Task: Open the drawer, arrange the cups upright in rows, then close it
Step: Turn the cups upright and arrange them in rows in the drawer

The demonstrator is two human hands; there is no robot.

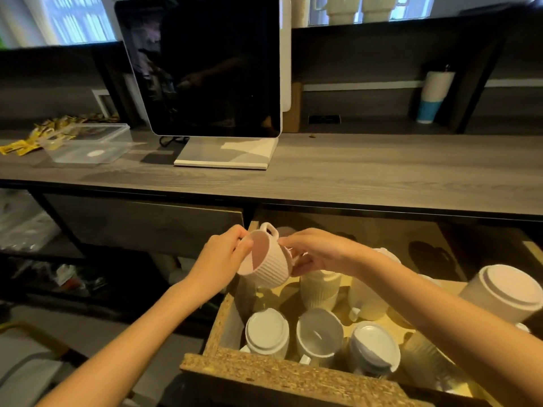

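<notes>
The drawer (258,370) stands pulled out below the counter, its chipboard front edge nearest me. Above its left rear part both hands hold a white ribbed cup (269,264), tilted with its mouth toward my left and its handle on top. My left hand (223,255) grips the rim; my right hand (316,249) grips the cup's base side. Inside the drawer several white ribbed cups stand: an upside-down one (267,331) at the front left, an upright one (319,333) beside it, another upside-down one (374,346), and a large one (505,292) lying at the right.
A grey wooden counter (382,174) runs above the drawer, with a dark monitor (202,66) on a white stand, a clear plastic box (88,143) and yellow sachets (20,146) at the left. A white and blue tumbler (433,96) sits on the back shelf. A shut drawer front (141,221) lies left.
</notes>
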